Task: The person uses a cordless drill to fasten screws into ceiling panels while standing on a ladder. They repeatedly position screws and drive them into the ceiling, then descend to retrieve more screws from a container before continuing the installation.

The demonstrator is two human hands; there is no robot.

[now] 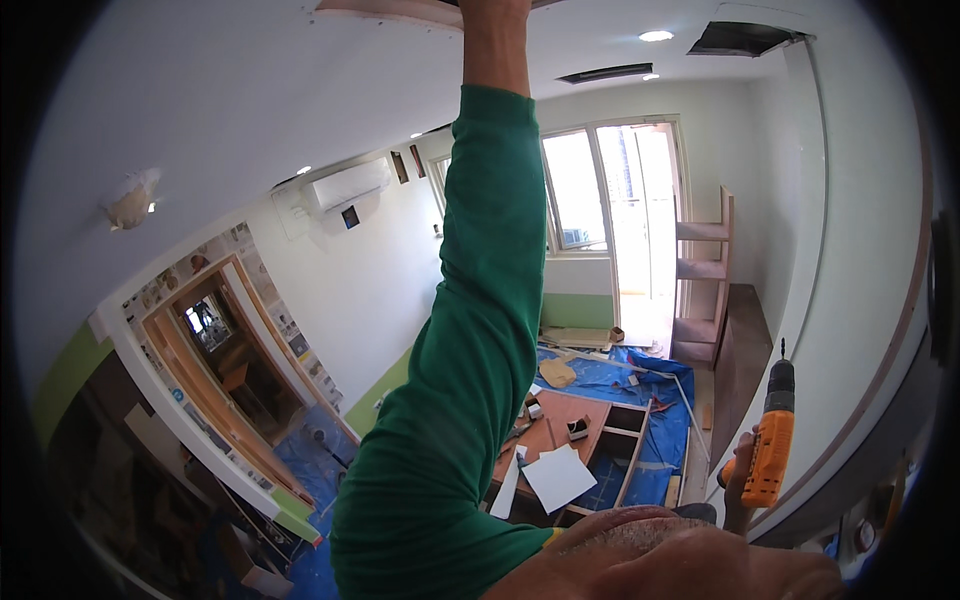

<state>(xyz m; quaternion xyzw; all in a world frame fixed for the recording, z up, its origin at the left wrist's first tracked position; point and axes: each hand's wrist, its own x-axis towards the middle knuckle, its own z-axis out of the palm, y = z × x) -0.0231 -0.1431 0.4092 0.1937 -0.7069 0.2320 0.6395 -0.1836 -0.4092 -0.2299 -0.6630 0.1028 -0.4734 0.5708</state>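
Cordless drill: orange plastic body, slight gloss; black bit end, dark metal tip. Sleeve: green knit cloth, matt, soft folds. Ceiling: smooth white painted surface, matt. Ceiling board: pale bare wood edge. Floor tarp: blue plastic sheet, creased, faint sheen. Cabinet panel: reddish-brown wood, smooth. Sheet on it: white, flat, paper-like. Shelf unit: unfinished light wood.
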